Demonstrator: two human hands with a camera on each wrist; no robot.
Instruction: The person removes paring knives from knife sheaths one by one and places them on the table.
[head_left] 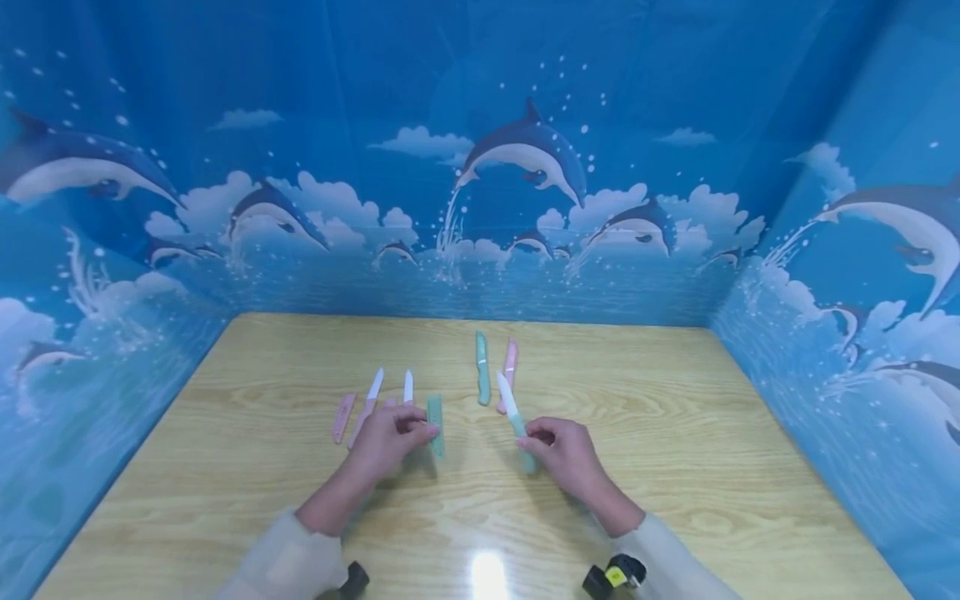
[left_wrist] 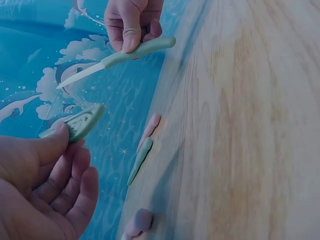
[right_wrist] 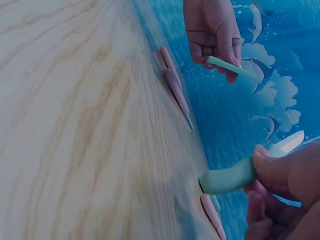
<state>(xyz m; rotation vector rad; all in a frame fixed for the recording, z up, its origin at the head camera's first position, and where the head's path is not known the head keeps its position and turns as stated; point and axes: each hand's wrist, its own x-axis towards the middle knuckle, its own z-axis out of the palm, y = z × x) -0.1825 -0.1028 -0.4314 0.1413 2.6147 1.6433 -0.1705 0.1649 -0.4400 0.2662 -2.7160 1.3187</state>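
My left hand pinches a green knife sheath between thumb and fingers, raised above the table; the left wrist view shows a raised pattern on this sheath. Over to the right, my right hand grips the green handle of a knife. Its pale blade is bare and points up and away, apart from the sheath. Close by the left hand lie a bare-bladed pink knife, a second bare blade whose handle is mostly hidden behind that hand, and a pink sheath.
Beyond the hands, a green sheathed knife and a pink sheathed knife lie side by side on the wooden table. A blue dolphin-print curtain closes off the back and both sides.
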